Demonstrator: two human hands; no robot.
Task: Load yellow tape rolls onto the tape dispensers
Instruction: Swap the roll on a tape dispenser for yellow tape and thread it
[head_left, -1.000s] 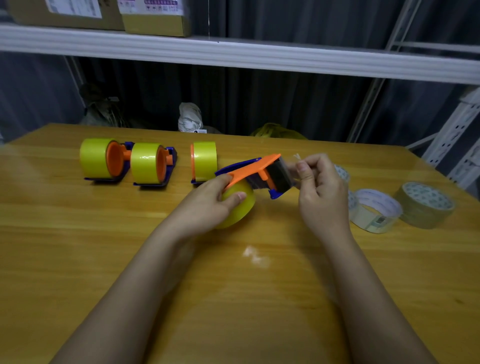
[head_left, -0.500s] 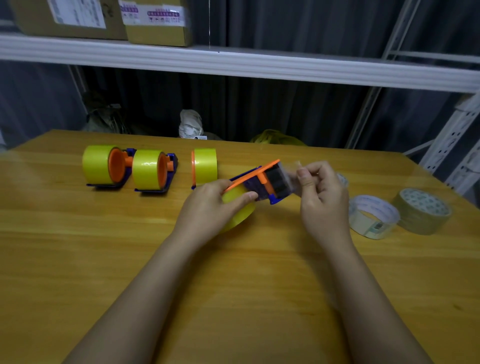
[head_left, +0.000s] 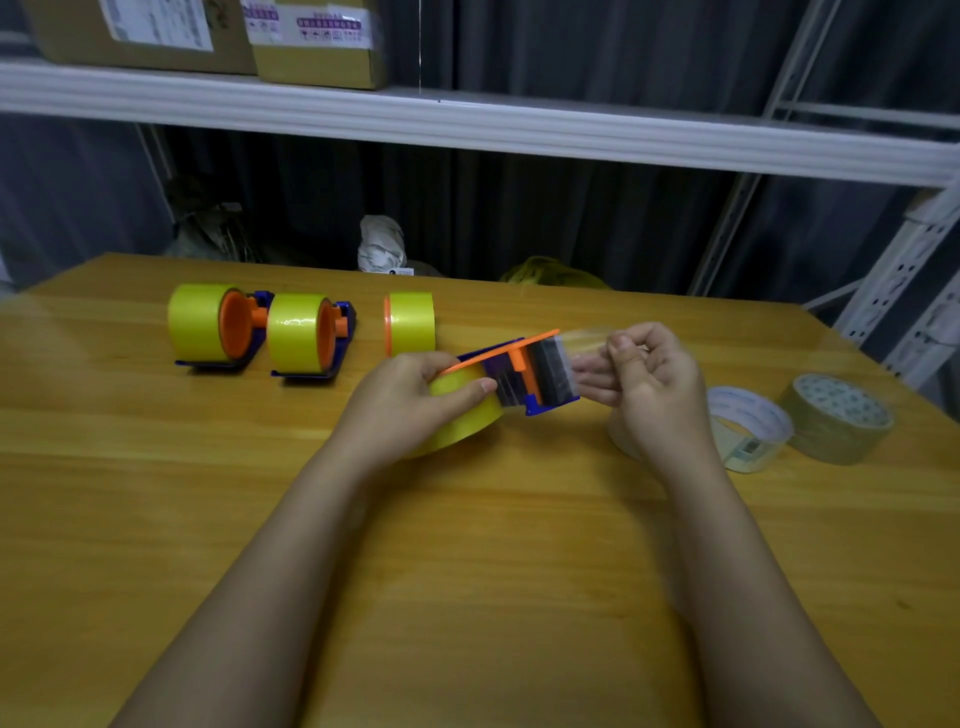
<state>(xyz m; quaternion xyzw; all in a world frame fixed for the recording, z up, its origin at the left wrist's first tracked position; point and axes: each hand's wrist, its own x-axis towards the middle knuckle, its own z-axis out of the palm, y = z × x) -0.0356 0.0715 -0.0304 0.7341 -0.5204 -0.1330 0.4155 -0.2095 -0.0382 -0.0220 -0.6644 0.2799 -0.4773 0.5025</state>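
My left hand (head_left: 410, 400) grips a yellow tape roll (head_left: 467, 415) seated in a blue and orange tape dispenser (head_left: 535, 371) held just above the wooden table (head_left: 467, 545). My right hand (head_left: 649, 384) pinches the clear free end of the tape (head_left: 584, 348) at the dispenser's front. Three more dispensers with yellow rolls stand at the back left: one (head_left: 208, 325), a second (head_left: 306, 335), and a third (head_left: 410, 322) partly hidden behind my left hand.
A white tape roll (head_left: 748, 431) and a tan tape roll (head_left: 836, 418) lie on the table at the right. A white shelf (head_left: 467, 119) with cardboard boxes (head_left: 317, 41) runs across the back. Metal rack uprights (head_left: 904, 291) stand at the far right.
The dispenser has tilted flatter and lower in my left hand. My right hand has pulled the tape end out slightly past the dispenser's front.
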